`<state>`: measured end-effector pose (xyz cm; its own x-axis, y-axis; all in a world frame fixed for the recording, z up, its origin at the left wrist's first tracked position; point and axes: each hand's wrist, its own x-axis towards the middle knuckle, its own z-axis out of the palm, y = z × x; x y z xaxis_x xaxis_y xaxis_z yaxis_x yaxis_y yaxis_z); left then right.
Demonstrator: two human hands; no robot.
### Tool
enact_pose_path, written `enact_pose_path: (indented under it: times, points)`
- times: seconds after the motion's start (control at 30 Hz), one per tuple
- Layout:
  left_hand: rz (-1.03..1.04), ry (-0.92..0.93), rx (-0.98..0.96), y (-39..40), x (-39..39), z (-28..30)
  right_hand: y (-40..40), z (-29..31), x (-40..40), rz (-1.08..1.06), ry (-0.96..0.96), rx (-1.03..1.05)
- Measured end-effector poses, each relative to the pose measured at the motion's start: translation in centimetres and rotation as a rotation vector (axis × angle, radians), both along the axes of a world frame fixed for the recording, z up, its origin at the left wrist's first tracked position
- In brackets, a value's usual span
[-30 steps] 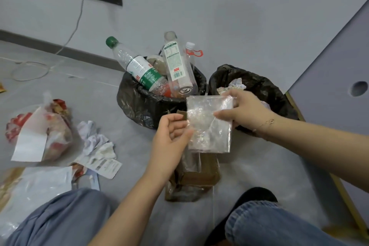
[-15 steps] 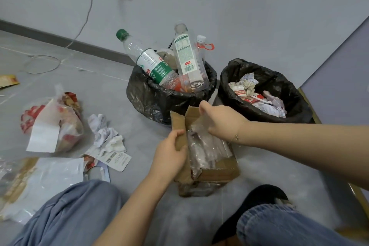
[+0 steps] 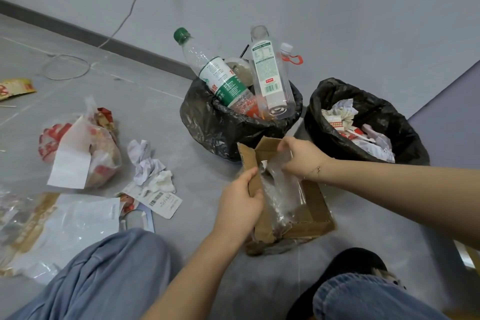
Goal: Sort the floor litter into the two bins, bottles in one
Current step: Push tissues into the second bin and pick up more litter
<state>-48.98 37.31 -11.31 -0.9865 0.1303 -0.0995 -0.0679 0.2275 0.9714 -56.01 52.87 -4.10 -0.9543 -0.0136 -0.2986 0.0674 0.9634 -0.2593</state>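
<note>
**Operator:** My left hand [image 3: 240, 202] grips the near-left wall of the cardboard box [image 3: 309, 205], thumb over the edge and fingers curled round it. My right hand [image 3: 301, 157] is down inside the box, fingers bent onto the clear plastic wrap [image 3: 279, 189], pressing it in.

**Observer:** A second ago you held that wrap up flat in front of the bins.

**Operator:** Yes. Half a second ago it was already going down, and now it is crumpled inside the box. So I judge I'm bundling the two into one load instead of binning them separately.

**Observer:** What's left, going left to right?

**Operator:** Far left, a yellow-and-red wrapper [image 3: 15, 88] near the frame edge. Then a red-printed plastic bag [image 3: 85, 148] with white paper over it, and below it a big clear bag [image 3: 59, 226] beside my knee. Next, crumpled paper [image 3: 149, 169] and a barcoded slip [image 3: 162, 201]. None of that has shifted.

**Observer:** And the bins?

**Operator:** The left bin [image 3: 207, 127] holds the bottles: a green-capped bottle [image 3: 215, 75] leaning out leftward, a tall clear bottle [image 3: 270, 78] more upright. The right bin [image 3: 405, 135] holds paper and wrapper scraps. The box sits on the floor just in front of both, nearer the gap between them.

**Observer:** So where does the box go?

**Operator:** No bottles in it that I can see, so the right bin, I'd say. It looks wide for that opening, and the wrap could spring back out when I lift.
</note>
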Motion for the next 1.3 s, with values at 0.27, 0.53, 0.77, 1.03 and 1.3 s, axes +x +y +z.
enact_pose_path:
  times: [0.27,0.53,0.77,1.03,1.3]
  points:
    - [0.005,-0.018,0.026,-0.4,-0.9,-0.4,-0.1,-0.7,1.9,0.22,0.214,0.068]
    - [0.016,-0.002,0.049,0.1,-0.4,-0.6,0.4,-1.5,0.6,0.092,-0.068,0.17]
    - [-0.011,-0.005,0.055,0.4,0.0,-0.5,0.3,-2.4,0.5,0.021,-0.074,0.256]
    - [0.018,-0.01,0.039,0.1,-0.2,-0.1,-0.5,-1.6,0.0,0.135,0.17,0.441]
    - [0.023,-0.037,0.108,0.6,0.5,-0.1,-0.4,-5.1,0.3,0.043,-0.163,0.312]
